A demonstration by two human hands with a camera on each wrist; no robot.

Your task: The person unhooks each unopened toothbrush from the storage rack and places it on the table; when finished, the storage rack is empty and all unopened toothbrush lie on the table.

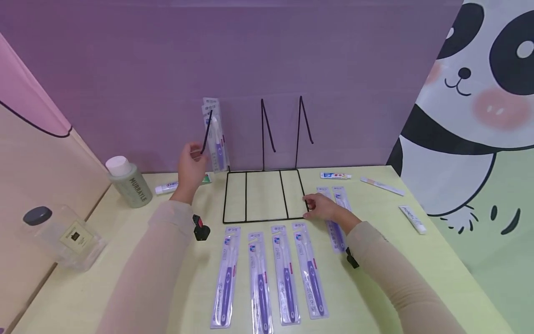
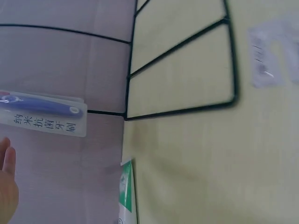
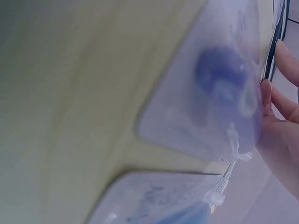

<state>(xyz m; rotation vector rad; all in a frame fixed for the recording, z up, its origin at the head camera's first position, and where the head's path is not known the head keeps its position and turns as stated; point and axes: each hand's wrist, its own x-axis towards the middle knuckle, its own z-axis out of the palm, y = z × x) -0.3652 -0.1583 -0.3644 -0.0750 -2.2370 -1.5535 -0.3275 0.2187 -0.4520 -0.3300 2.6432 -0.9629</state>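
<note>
A black wire display rack (image 1: 255, 220) with three upright hooks stands at the back of the table. My right hand (image 1: 323, 207) pinches its front right corner between thumb and fingers. Packaged toothbrushes (image 1: 216, 139), at least two overlapping, hang on the left hook. Beside that hook's end is my left hand (image 1: 192, 169), with fingers bent loosely. In the left wrist view its fingers (image 2: 9, 161) are apart from the hanging packs (image 2: 46, 112). Several packaged toothbrushes (image 1: 288, 278) lie in a row in front of the rack. Two more packs (image 1: 337, 236) lie partly under my right forearm.
At the left stand a grey-green bottle (image 1: 135, 185) with a white cap and a clear bottle (image 1: 68, 241) with a dark cap. A toothpaste tube (image 1: 167, 187) lies behind my left wrist. Small tubes (image 1: 412, 219) and a narrow box (image 1: 381, 185) lie at the right.
</note>
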